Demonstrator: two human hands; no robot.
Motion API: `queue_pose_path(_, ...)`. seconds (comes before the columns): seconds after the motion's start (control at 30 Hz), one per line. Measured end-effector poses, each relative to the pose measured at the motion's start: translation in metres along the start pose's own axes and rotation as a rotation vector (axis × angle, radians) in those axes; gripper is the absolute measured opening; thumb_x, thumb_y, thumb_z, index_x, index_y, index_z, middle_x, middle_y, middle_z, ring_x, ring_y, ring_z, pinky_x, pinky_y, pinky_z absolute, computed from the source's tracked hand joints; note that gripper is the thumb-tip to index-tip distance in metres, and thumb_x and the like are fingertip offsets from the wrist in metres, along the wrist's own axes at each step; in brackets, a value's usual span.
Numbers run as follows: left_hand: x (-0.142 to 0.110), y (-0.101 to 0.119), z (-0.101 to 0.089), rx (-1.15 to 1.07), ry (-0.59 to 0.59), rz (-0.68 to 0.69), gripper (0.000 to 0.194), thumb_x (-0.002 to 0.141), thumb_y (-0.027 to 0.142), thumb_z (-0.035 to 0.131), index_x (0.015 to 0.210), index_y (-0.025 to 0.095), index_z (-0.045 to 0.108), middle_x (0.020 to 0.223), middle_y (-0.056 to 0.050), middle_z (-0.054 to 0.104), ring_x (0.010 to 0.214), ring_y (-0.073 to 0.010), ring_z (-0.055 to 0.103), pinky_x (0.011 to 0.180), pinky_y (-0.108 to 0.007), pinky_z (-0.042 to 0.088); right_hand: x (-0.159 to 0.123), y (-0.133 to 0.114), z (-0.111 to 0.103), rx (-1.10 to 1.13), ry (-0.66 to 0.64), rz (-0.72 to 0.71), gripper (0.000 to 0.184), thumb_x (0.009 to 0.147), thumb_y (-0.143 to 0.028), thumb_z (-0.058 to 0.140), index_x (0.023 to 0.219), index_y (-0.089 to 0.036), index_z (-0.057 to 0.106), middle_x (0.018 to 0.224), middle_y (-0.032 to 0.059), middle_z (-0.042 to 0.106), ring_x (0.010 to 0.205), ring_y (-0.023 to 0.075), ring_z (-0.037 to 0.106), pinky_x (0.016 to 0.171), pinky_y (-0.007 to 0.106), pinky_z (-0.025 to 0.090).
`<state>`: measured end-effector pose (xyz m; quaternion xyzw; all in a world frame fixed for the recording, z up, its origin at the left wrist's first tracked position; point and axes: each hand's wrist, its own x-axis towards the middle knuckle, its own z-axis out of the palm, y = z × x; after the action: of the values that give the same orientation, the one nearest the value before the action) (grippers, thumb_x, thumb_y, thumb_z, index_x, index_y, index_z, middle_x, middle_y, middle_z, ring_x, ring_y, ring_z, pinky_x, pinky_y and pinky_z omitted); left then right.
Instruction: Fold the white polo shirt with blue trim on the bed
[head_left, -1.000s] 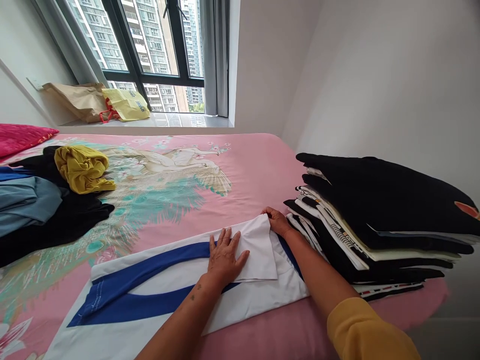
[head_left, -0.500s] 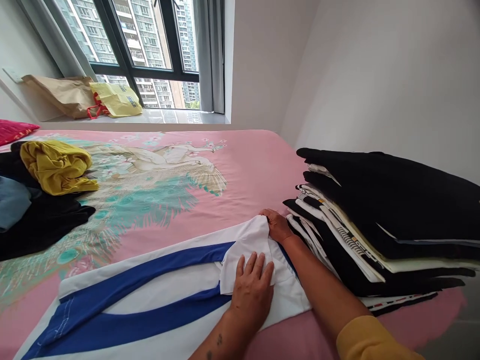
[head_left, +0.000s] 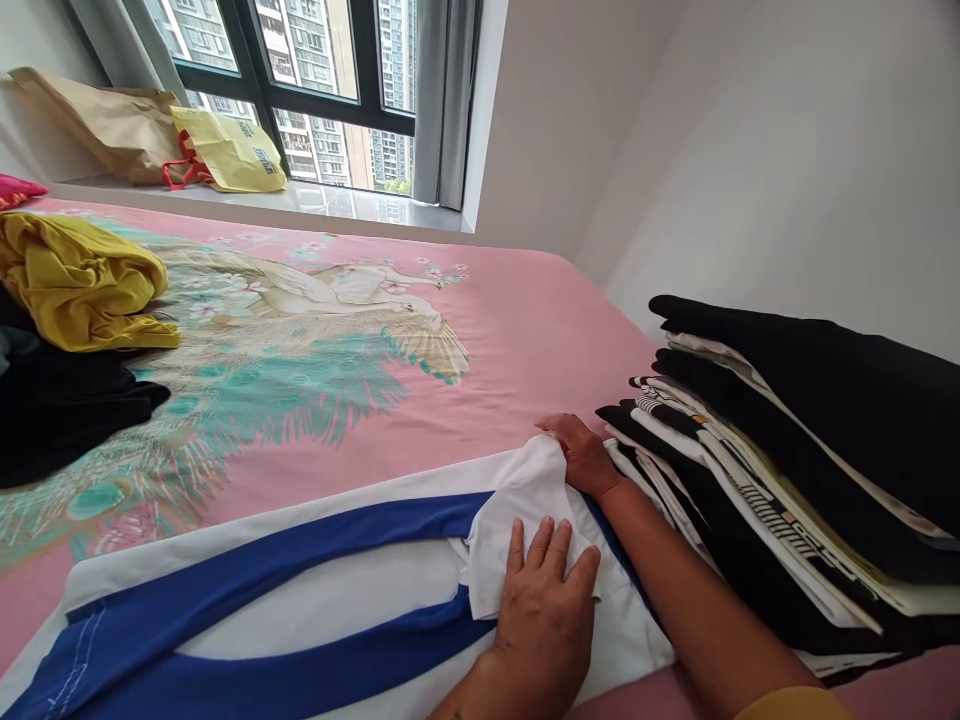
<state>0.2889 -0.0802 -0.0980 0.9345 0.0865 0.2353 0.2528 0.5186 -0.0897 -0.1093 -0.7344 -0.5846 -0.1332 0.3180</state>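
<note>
A white and blue shirt [head_left: 322, 590] lies stretched across the bed at the front, with a white folded-over part, like a sleeve, near its right end. My left hand [head_left: 547, 610] rests flat on that white part, fingers spread. At the shirt's far right corner is my right hand [head_left: 585, 455], its fingers stretched left along the fabric edge; its thumb is hidden. Just right of my right forearm rises a stack of folded clothes [head_left: 750, 480], mostly black with white and patterned layers.
The bed has a pink sheet [head_left: 517, 330] with a bird print. Crumpled yellow cloth [head_left: 82, 280] lies on black clothing [head_left: 75, 400] at the left. On the windowsill [head_left: 352, 200] are a brown paper bag [head_left: 112, 125] and a yellow bag [head_left: 229, 150]. A wall bounds the right side.
The view has shifted, so the stack appears farther right and the yellow cloth farther left. My left hand stays flat on the shirt; my right hand's fingers look straighter at the corner.
</note>
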Motion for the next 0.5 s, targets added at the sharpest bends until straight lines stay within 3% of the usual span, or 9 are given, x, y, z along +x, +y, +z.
queue_pose_path(0.17,-0.002,0.002,-0.01,-0.091,-0.094,-0.022,0.041,0.083,0.026,0.049,0.124,0.03,0.052,0.137,-0.005,0.051,0.131,-0.0258,0.041,0.111,-0.057,0.023,-0.002,-0.003,-0.003,0.011,-0.001,-0.02,0.017,0.074,-0.005,0.048,0.078,-0.022,0.048,0.085,0.0043,0.057,0.084,0.0186,0.052,0.075,0.032,0.045)
queue_pose_path(0.33,-0.002,0.0,-0.013,-0.061,-0.152,0.012,0.059,0.074,0.025,0.055,0.133,0.023,0.044,0.143,-0.014,0.041,0.134,-0.0317,0.034,0.11,-0.06,0.021,-0.008,-0.001,-0.005,-0.019,0.011,0.101,0.012,0.078,-0.009,0.045,0.078,-0.021,0.048,0.082,0.0045,0.056,0.083,0.0195,0.051,0.076,0.034,0.043)
queue_pose_path(0.4,-0.001,-0.002,-0.01,-0.018,-0.145,-0.005,0.055,0.073,0.019,0.053,0.128,0.019,0.048,0.138,-0.015,0.046,0.128,-0.0316,0.04,0.109,-0.057,0.026,-0.01,-0.002,-0.006,-0.022,-0.007,0.187,0.01,0.079,-0.013,0.047,0.083,-0.021,0.052,0.084,0.0045,0.058,0.083,0.0196,0.051,0.077,0.034,0.043)
queue_pose_path(0.5,0.003,-0.004,-0.007,0.011,-0.12,-0.032,0.036,0.073,0.01,0.049,0.106,0.018,0.06,0.122,-0.012,0.058,0.116,-0.0284,0.051,0.107,-0.054,0.031,-0.012,-0.008,-0.009,-0.007,-0.026,0.294,0.014,0.082,-0.019,0.047,0.093,-0.021,0.056,0.092,0.0056,0.06,0.088,0.0204,0.053,0.082,0.036,0.044)
